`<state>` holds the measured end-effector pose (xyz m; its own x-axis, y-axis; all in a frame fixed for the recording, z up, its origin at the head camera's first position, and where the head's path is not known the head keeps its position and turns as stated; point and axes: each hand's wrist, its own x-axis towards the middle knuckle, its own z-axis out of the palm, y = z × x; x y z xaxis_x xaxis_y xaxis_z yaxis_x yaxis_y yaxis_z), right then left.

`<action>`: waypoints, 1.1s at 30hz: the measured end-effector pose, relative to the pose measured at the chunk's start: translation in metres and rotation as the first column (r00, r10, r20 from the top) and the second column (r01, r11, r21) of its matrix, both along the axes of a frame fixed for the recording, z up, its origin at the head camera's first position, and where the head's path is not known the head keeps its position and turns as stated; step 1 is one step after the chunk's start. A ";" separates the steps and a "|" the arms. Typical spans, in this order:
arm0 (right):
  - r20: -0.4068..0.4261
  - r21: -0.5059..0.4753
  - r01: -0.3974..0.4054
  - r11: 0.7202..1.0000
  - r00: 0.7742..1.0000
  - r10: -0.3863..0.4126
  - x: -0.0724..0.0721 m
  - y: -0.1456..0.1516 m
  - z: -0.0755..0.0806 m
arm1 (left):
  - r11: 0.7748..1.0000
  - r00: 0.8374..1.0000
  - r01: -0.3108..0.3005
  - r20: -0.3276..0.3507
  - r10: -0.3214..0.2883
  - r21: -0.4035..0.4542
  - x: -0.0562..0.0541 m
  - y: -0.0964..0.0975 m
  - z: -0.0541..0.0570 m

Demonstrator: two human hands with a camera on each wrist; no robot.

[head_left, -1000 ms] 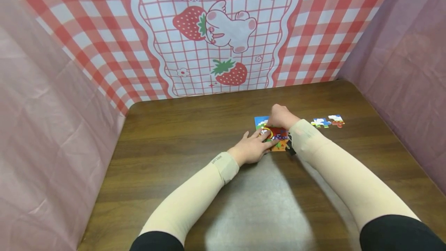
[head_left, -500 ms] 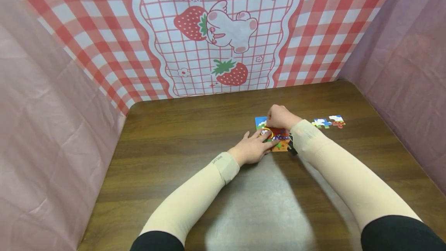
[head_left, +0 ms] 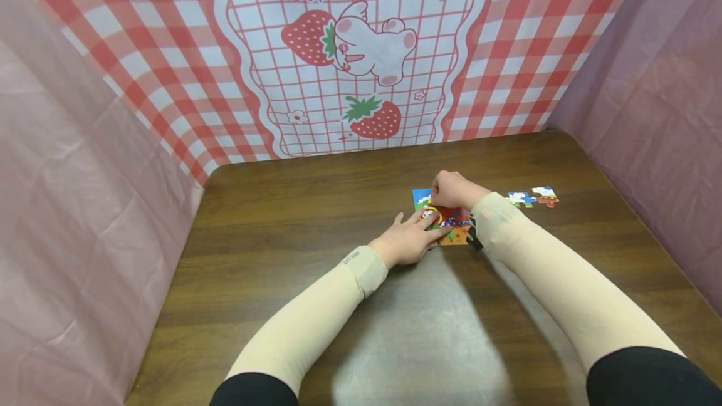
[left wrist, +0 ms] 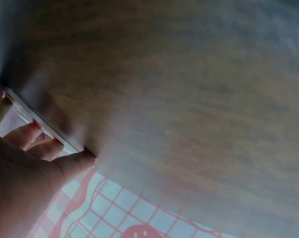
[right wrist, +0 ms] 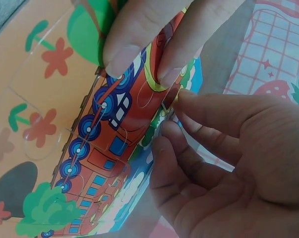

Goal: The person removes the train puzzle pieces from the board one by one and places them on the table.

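A flat, colourful train-picture jigsaw (right wrist: pixel 97 148) is pressed by the spread left hand (head_left: pixel 407 240) and edge-pinched by the right hand (head_left: pixel 455 190).

Fingers (left wrist: pixel 72 165) touch the thin puzzle (left wrist: pixel 46 126); wooden table (left wrist: pixel 189 104) alongside.

In the head view, the right hand (head_left: pixel 458 190) covers part of the puzzle (head_left: pixel 454 214). In the left wrist view, picture's edge cuts the left hand (left wrist: pixel 25 173); the table (left wrist: pixel 199 99) looks blurred.
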<state>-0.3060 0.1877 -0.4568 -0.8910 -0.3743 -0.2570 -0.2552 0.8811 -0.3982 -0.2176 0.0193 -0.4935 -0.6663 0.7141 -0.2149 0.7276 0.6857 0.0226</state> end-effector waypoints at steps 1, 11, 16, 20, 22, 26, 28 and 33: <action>0.003 0.000 0.002 1.000 1.000 -0.002 0.000 0.000 0.000 | 1.000 1.000 -0.001 0.002 0.001 0.001 0.000 0.000 0.000; 0.009 -0.020 0.007 1.000 1.000 -0.007 0.004 -0.001 0.002 | 1.000 1.000 -0.009 0.008 0.009 0.002 0.000 0.001 -0.001; 0.020 -0.027 0.021 0.999 1.000 -0.021 0.007 0.000 0.004 | 1.000 1.000 -0.004 0.015 0.004 -0.006 0.000 0.001 0.000; 0.020 -0.030 0.027 0.999 0.999 -0.027 0.007 0.000 0.003 | 1.000 1.000 -0.006 0.011 0.006 -0.005 0.001 0.001 0.001; 0.016 -0.032 0.030 0.999 0.999 -0.029 0.006 0.001 0.001 | 1.000 1.000 -0.008 0.012 0.008 -0.006 0.001 0.001 0.002; 0.003 -0.043 0.030 0.999 1.000 -0.030 0.004 0.002 -0.003 | 1.000 1.000 -0.011 0.021 0.011 0.003 0.001 0.001 0.002; -0.006 -0.052 0.033 0.998 0.999 -0.033 0.003 0.002 -0.005 | 1.000 1.000 -0.011 0.023 0.011 0.008 0.000 0.001 0.001; -0.014 -0.071 0.121 0.990 0.992 -0.122 0.001 0.002 -0.008 | 1.000 1.000 -0.009 0.010 0.009 0.009 0.001 0.001 0.000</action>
<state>-0.3049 0.1901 -0.4644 -0.9354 -0.2791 -0.2172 -0.1556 0.8763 -0.4559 -0.2168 0.0202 -0.4933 -0.6705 0.7102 -0.2147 0.7212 0.6918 0.0360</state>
